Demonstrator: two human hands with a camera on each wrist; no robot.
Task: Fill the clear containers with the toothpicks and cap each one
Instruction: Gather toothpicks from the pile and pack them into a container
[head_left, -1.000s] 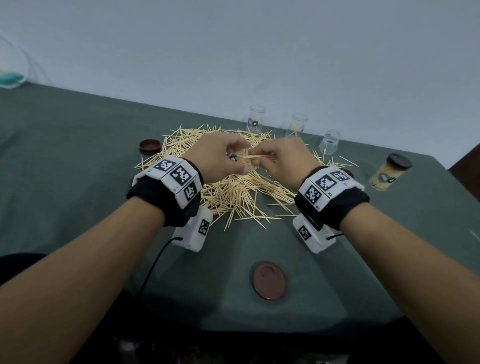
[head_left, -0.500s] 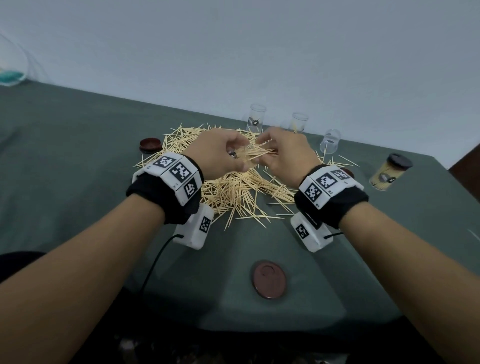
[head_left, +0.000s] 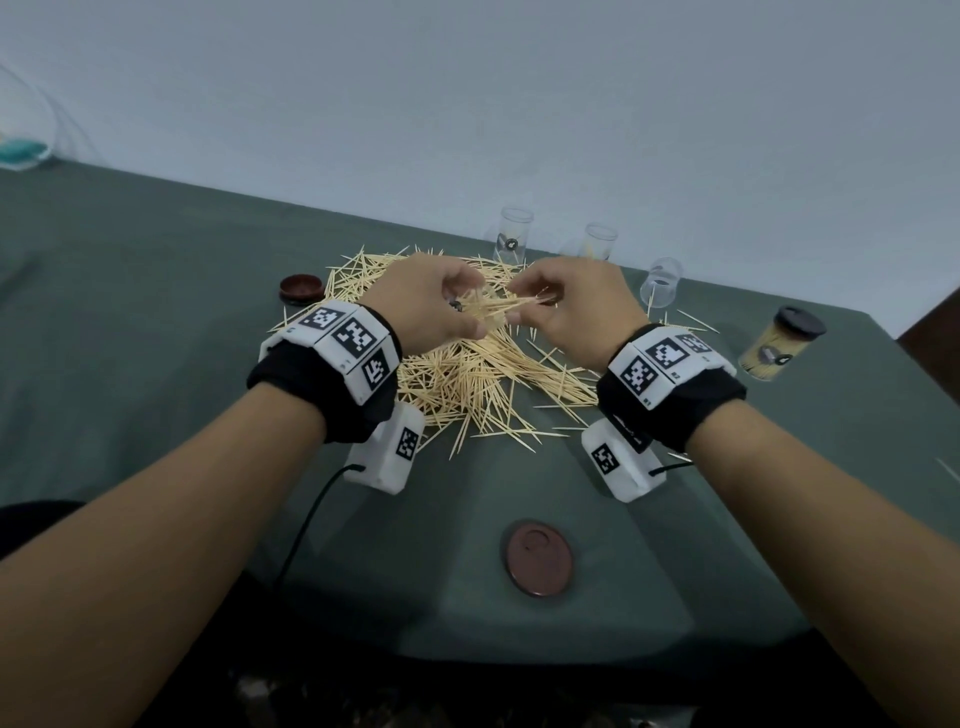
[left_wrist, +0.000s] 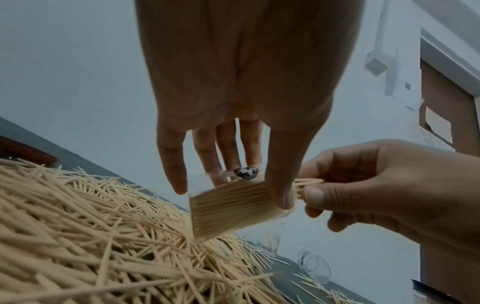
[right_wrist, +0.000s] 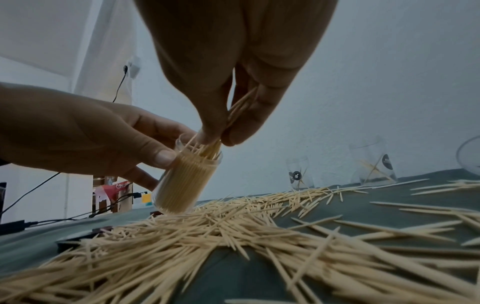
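Head view: toothpicks (head_left: 522, 303) entering container (right_wrist: 185, 181)

we see a table draped in a dark green cloth (head_left: 156, 291), a wide heap of loose toothpicks (head_left: 483, 379) at its middle. three clear cups (head_left: 514, 234) stand uncapped along the far edge by the wall, one holding a few toothpicks. a capped jar full of toothpicks (head_left: 779, 345) sits to the right. a brown lid (head_left: 537, 558) lies near the front edge, another (head_left: 301, 287) left of the heap.
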